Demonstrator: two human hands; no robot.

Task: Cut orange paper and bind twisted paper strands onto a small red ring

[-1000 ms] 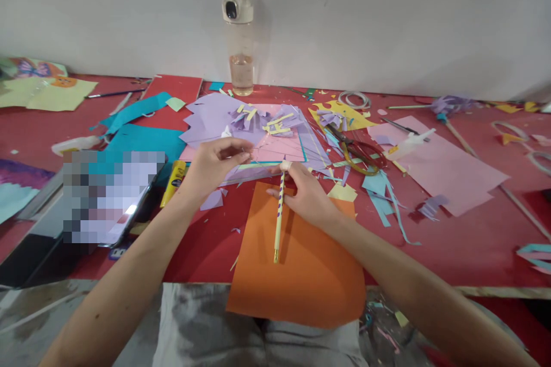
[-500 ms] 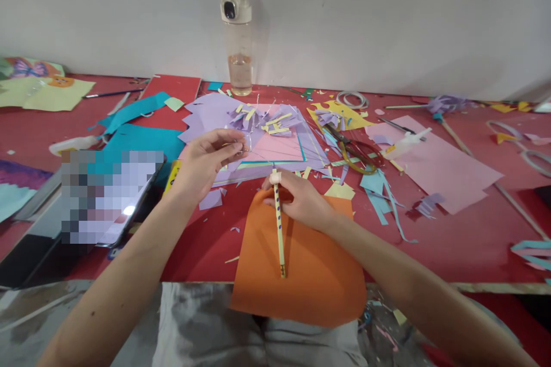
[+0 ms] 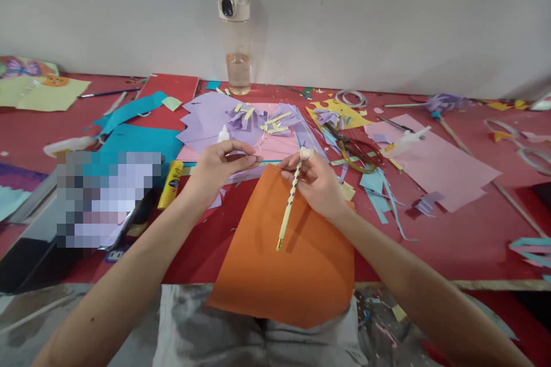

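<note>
In the head view, my right hand (image 3: 321, 183) grips a pale yellow pencil (image 3: 289, 203) with dark spots, its eraser end pointing down. The same fingers also pinch the top corner of an orange sheet of paper (image 3: 275, 275), which hangs over the table edge onto my lap. Left of it, my left hand (image 3: 221, 171) is closed in a pinch on a thin, shiny, clear strand (image 3: 262, 146); its exact kind is too fine to tell. Beyond both hands, fringed purple and yellow paper pieces (image 3: 278, 120) lie on a pink sheet (image 3: 275, 152).
A phone (image 3: 116, 200) and a yellow glue stick (image 3: 170, 184) lie to the left. Scissors (image 3: 357, 152), a white glue bottle (image 3: 404, 142) and pink paper (image 3: 456, 183) are on the right. A water bottle (image 3: 238, 63) stands by the wall. Paper scraps litter the red table.
My left hand has come lower and nearer to my right hand. The right hand has moved up and right, tilting the pencil and lifting the orange paper's corner. The glue stick shows more.
</note>
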